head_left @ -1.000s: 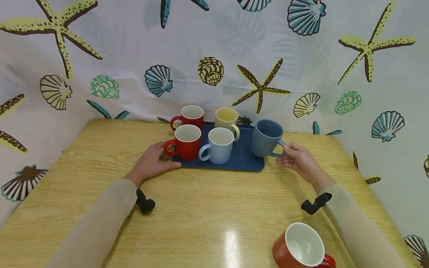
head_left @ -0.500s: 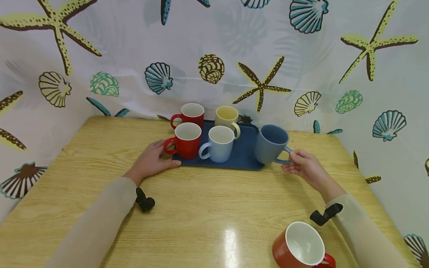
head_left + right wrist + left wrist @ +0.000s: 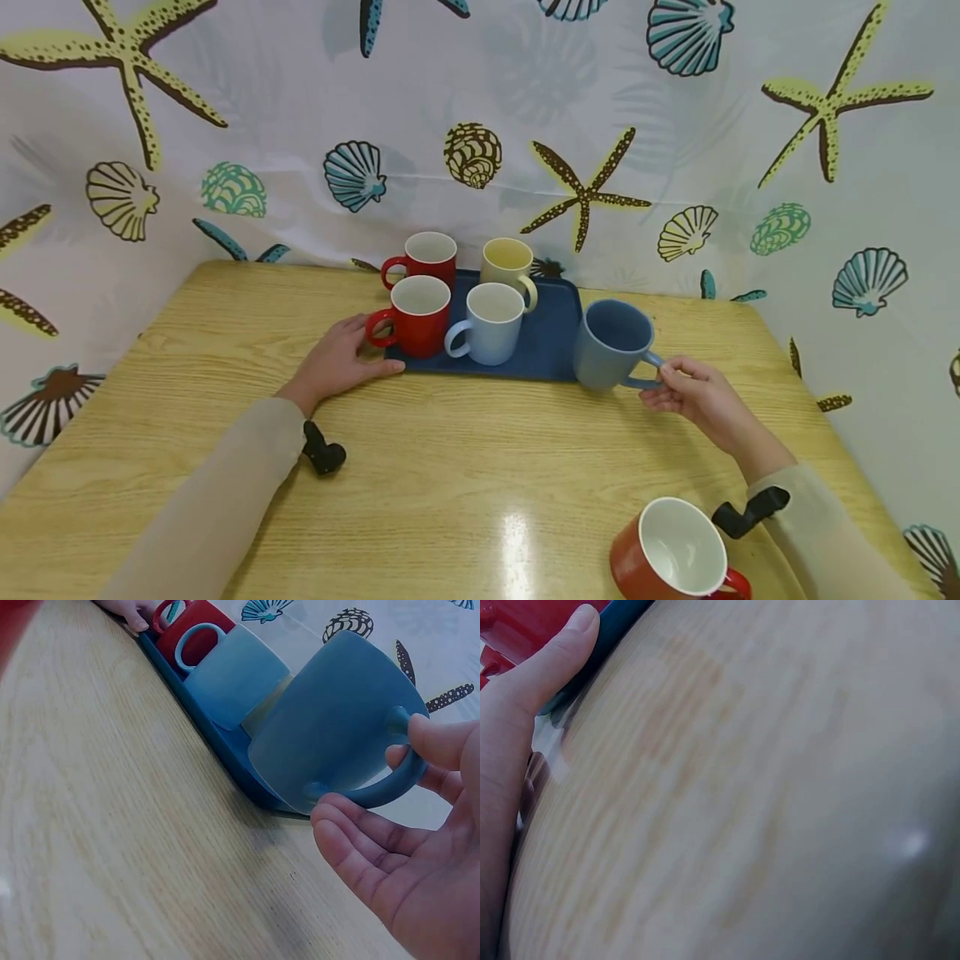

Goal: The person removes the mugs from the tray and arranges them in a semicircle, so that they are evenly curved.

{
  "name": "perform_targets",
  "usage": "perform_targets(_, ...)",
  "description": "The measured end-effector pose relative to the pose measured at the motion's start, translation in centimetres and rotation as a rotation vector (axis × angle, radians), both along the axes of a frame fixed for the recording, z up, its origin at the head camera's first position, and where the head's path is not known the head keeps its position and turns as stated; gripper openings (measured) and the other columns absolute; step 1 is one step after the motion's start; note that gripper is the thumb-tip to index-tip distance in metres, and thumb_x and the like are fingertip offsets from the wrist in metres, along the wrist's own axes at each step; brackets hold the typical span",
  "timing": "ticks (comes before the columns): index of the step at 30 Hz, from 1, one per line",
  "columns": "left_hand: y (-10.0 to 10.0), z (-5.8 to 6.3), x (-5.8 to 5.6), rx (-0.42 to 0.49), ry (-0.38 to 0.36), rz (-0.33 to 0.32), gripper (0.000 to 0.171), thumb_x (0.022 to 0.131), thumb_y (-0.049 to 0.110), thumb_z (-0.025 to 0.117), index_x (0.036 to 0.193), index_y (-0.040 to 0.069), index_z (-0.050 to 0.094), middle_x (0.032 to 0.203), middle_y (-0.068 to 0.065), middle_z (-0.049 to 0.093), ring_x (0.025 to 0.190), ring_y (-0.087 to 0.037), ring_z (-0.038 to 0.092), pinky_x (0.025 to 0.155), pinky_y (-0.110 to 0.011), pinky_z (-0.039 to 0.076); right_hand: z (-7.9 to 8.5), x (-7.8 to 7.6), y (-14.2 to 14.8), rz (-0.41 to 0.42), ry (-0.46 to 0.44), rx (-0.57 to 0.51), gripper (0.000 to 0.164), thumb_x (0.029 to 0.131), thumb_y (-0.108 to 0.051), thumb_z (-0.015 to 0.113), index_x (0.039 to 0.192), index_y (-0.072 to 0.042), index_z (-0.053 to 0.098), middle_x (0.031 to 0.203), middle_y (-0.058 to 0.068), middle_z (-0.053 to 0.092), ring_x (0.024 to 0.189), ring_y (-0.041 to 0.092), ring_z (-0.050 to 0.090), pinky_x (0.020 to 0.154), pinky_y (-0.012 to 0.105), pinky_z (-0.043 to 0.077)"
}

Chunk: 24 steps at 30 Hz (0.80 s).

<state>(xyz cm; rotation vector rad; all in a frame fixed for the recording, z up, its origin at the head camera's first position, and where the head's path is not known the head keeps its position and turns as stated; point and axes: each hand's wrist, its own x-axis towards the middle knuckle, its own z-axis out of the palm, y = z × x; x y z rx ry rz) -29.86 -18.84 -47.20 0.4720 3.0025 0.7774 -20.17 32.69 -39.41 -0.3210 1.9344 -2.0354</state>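
Note:
My right hand (image 3: 693, 396) pinches the handle of a large grey-blue mug (image 3: 603, 354) between thumb and fingers. That mug is raised and slightly tilted at the right end of a dark blue tray (image 3: 551, 333), overlapping its front corner. At the tray's left end my left hand (image 3: 337, 362) holds the corner, its thumb (image 3: 562, 660) along the front edge and its fingers partly hidden by a mug handle. Standing on the tray are a front red mug (image 3: 420, 329), a back red mug (image 3: 442, 268), a light blue mug (image 3: 495, 333) and a yellow mug (image 3: 498, 271).
An orange-red mug (image 3: 630, 562) with a white inside stands near the front right of the wooden table (image 3: 450, 467), close to the right forearm. A white cloth (image 3: 420, 83) printed with shells and starfish hangs behind the table and along its sides.
My right hand has brought the grey-blue mug right and toward me, from over the tray's right part to its front right corner. The left hand and the other mugs stay put.

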Motion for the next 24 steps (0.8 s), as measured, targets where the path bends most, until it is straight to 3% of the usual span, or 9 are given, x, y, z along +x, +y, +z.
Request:
perform_targets(12,0.0,0.2,0.0,-0.003,-0.004,-0.002,0.099,0.069,0.075,0.057,0.141,0.009,0.040,0.146,-0.017,0.031,0.133,-0.039,0.023,0.101,-0.062,0.026,-0.6,1.8,0.1,0.081,0.014,-0.044,0.019,0.099,-0.013,0.044,0.097,0.001,0.056,0.091,0.017,0.068,0.087,0.026,0.067,0.079,0.039,0.053)
perform_targets(24,0.2,-0.2,-0.2,0.012,0.020,-0.006,0.097,0.069,0.075,0.058,0.140,0.012,0.041,0.145,-0.015,0.035,0.132,-0.038,0.025,0.100,-0.061,0.028,-1.5,3.8,1.1,0.175,0.109,-0.081,0.022,0.101,-0.004,0.035,0.099,0.007,0.054,0.094,0.016,0.067,0.092,0.028,0.066,0.081,0.039,0.052)
